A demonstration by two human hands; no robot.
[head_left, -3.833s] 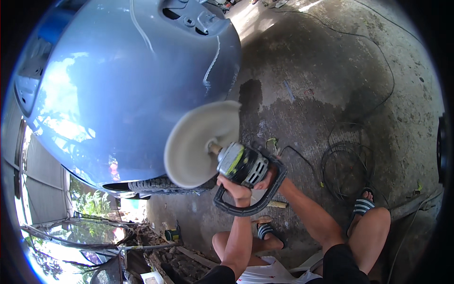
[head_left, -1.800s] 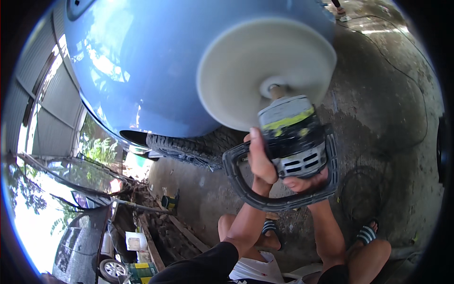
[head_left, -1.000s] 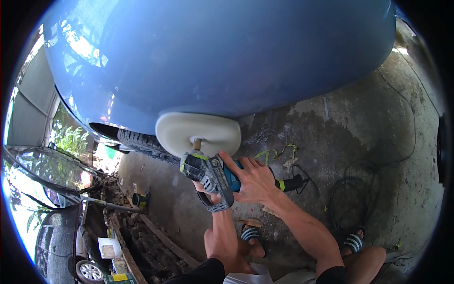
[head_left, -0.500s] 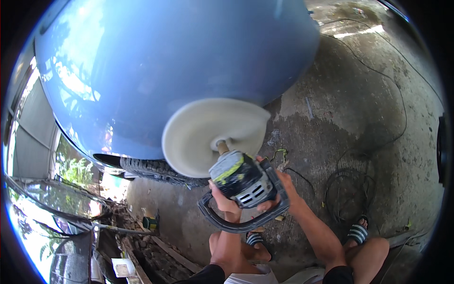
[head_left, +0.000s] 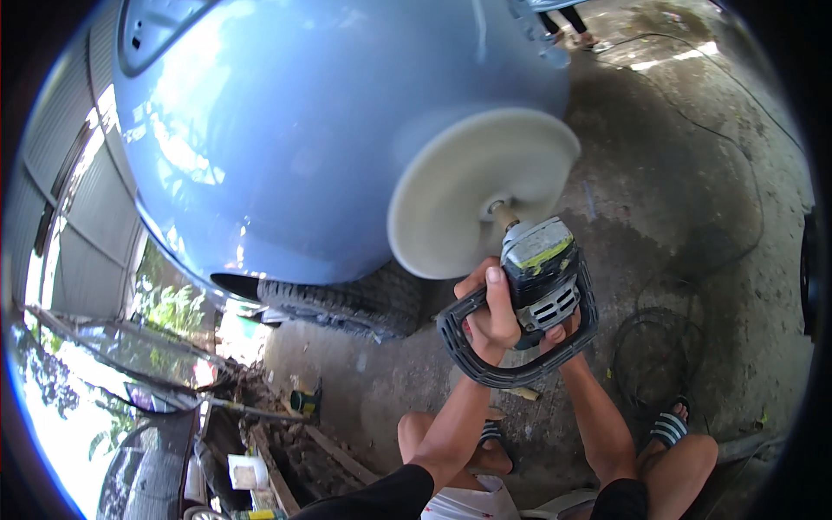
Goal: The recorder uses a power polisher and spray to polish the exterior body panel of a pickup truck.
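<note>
A power polisher (head_left: 550,277) with a black loop handle (head_left: 520,374) is held in both hands. My left hand (head_left: 492,316) is wrapped round the loop's left side, close to the machine's head. My right hand (head_left: 563,333) grips behind the body, mostly hidden by the machine and the loop. At the front, a wide off-white polishing pad (head_left: 451,199), blurred as if spinning, faces the shiny blue car panel (head_left: 312,156) at its lower right. Whether the pad touches the paint cannot be seen from here.
Below the panel is a black tyre (head_left: 364,303). A dark coiled cable (head_left: 659,355) lies on the concrete floor (head_left: 598,234) at right. Wood scraps (head_left: 338,455) and a green can (head_left: 303,401) are at lower left. Another person's legs (head_left: 568,24) show at the top.
The polisher and both hands have moved right and upward across the panel, and the pad has shifted toward its right edge. More of the tyre shows, and another person's legs have come into view.
</note>
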